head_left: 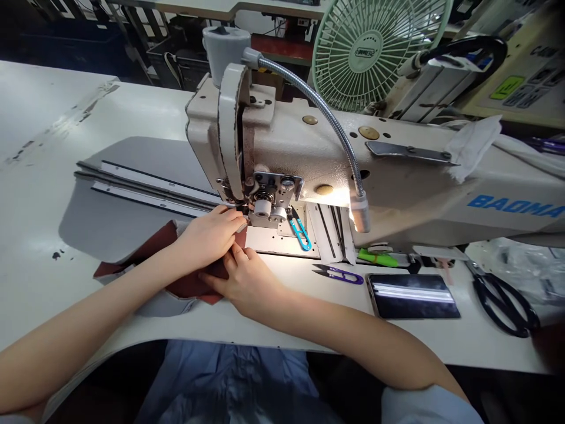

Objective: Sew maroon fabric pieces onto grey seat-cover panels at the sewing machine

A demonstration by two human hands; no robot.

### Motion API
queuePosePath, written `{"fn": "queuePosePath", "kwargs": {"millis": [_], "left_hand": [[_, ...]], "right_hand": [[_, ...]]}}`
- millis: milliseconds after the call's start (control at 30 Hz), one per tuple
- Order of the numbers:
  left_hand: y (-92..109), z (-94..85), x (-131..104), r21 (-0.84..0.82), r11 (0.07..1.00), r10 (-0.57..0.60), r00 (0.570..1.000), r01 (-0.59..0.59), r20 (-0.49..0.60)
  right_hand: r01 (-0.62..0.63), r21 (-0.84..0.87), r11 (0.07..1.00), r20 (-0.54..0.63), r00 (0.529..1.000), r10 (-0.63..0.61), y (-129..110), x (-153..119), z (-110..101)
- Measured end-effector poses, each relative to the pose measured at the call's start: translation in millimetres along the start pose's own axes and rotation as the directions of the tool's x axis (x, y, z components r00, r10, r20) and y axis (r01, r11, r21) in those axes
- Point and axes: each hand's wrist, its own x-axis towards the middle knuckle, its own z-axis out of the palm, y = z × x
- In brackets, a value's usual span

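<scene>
Pieces of grey and dark red fabric lie on the table under the head of a sewing machine. Close to the needle area, my left hand has its fingers together, closed on the fabric at its edge; the fingertips are partly hidden. Just below it, my right hand rests on the dark red cloth with fingers spread and nearly touching the left. A grey panel with white and black zipper-like strips extends to the left behind my left hand.
Blue thread snips lie by the needle plate, purple snips nearer me. To the right are a phone and black-handled scissors. A flexible lamp hangs before the machine arm; a green fan stands behind.
</scene>
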Motion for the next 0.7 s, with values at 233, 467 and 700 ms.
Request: {"fn": "queuePosePath", "kwargs": {"millis": [233, 467, 700], "left_hand": [[-8, -5.9, 17, 0.007, 0.999, -0.033, 0.999, 0.033, 0.021], [0, -7.5, 9, -0.023, 1.000, -0.015, 1.000, 0.015, -0.009], [-1, -5.4, 23, -0.007, 0.995, -0.095, 0.995, 0.095, 0.004]], "right_hand": [[-0.045, -0.003, 0.999, 0.015, 0.999, 0.045, 8, 6, 1], [-0.040, -0.006, 0.999, -0.008, 0.999, 0.040, 8, 5, 6], [-0.052, 0.001, 0.999, 0.001, 0.999, 0.052, 21, 10, 2]]}}
